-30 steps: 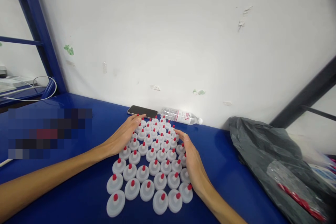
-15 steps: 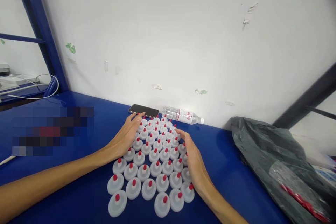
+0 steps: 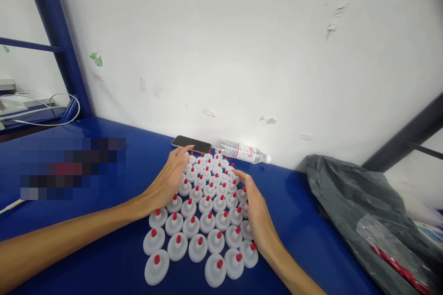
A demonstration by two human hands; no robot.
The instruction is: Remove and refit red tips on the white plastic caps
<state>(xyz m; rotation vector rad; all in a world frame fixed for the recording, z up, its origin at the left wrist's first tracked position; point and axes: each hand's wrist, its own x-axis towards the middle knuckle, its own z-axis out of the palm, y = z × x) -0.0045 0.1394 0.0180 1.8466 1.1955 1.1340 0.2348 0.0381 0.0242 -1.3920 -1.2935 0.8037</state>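
white caps (image 3: pixel 245 230) beside left hand (image 3: pixel 171 176) and right hand (image 3: pixel 255 199) are partly hidden

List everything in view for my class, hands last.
Wall: 1, white, background
Table: 1, blue, before the wall
Red-tipped caps: dozens, whitish, central
Phone: 1, dark, near the wall
Bottle: 1, clear, beside the phone
Bag: 1, dark grey, table's right
Packet: 1, clear with red, on the bag
Scraps: several, white or green, wall
Frame: 1, blue, left
Bar: 1, dark, right
Cables: count unclear, white, left
Pixelated patch: 1, contents hidden, table's left
Left hand: 1, bare, caps' left edge
Right hand: 1, bare, caps' right edge
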